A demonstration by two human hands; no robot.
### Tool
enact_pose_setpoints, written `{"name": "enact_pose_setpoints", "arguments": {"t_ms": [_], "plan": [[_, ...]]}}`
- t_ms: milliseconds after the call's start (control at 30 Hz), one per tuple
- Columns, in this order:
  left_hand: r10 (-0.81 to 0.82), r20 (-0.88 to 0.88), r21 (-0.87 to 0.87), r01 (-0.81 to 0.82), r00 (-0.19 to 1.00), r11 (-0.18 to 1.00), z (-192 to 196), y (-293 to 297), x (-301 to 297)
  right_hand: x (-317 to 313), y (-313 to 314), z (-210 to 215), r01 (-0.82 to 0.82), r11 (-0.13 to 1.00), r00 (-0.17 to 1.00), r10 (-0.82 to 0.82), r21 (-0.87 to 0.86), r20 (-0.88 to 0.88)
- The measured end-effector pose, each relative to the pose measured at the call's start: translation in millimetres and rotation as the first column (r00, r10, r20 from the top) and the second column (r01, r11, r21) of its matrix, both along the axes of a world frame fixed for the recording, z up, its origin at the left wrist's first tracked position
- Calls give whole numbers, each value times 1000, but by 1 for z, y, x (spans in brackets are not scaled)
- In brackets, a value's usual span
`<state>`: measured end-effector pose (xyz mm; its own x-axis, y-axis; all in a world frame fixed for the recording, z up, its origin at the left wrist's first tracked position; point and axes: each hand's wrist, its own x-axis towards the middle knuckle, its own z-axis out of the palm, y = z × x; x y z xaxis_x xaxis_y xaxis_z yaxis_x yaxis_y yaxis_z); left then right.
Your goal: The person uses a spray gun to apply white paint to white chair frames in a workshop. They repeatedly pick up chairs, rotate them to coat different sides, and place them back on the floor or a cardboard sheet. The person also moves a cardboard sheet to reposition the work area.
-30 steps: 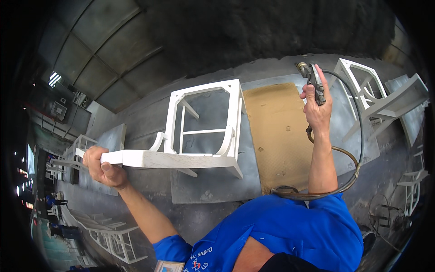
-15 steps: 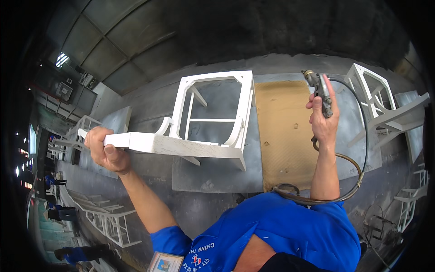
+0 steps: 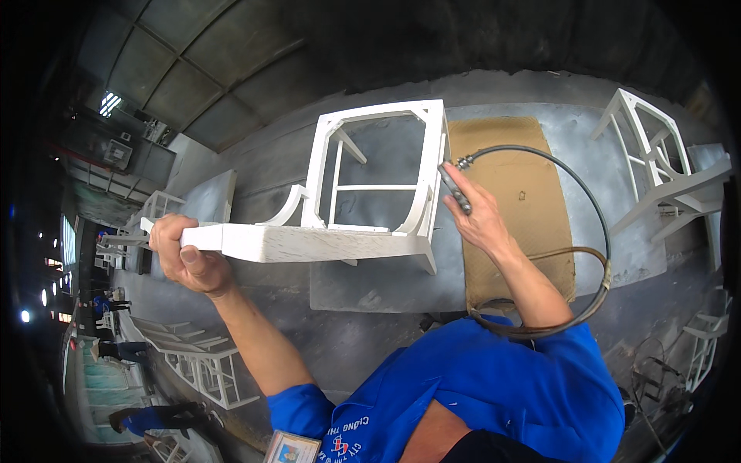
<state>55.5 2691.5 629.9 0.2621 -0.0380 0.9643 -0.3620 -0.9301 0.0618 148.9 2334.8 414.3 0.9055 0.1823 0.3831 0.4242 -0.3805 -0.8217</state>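
A white chair frame (image 3: 316,241) with an open seat stands in front of me. Around the end of its back post my left hand (image 3: 185,253) is closed, thumb on the near side. My right hand (image 3: 480,214) grips a metal spray gun (image 3: 455,189) beside the right side of the seat frame; part of the gun is hidden by the fingers. From the gun a dark hose (image 3: 571,166) loops out to the right and comes back past my right forearm.
Brown cardboard (image 3: 513,139) lies on a grey board (image 3: 370,297) under and beside the chair. Another white chair (image 3: 656,154) stands at right. More white chairs (image 3: 204,366) line the left, where people (image 3: 154,418) are at work. A dark wall (image 3: 432,46) rises behind.
My right hand has swung left with the spray gun, from over the cardboard's right edge to the chair's right side. The gun has turned toward the chair. My left hand keeps its hold.
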Motion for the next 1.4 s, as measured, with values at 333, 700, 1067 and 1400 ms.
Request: {"name": "enact_pose_setpoints", "arguments": {"t_ms": [333, 700, 1067, 1400], "plan": [[-52, -53, -38, 50, 997, 998, -2, 5, -5, 40, 77, -4, -159, 983, 982, 147, -94, -116], [-23, -67, -61, 19, 997, 998, -6, 10, -6, 19, 43, 1, -215, 975, 965, 221, 54, -140], [-81, -83, -49, 77, 993, 996, -5, 5, -7, 25, -43, 35, 52, 970, 999, -49, 237, -20], [-144, -158, -178, 115, 977, 977, -3, 16, -16, 29, -41, 21, -318, 926, 904, 361, 203, -229]]}}
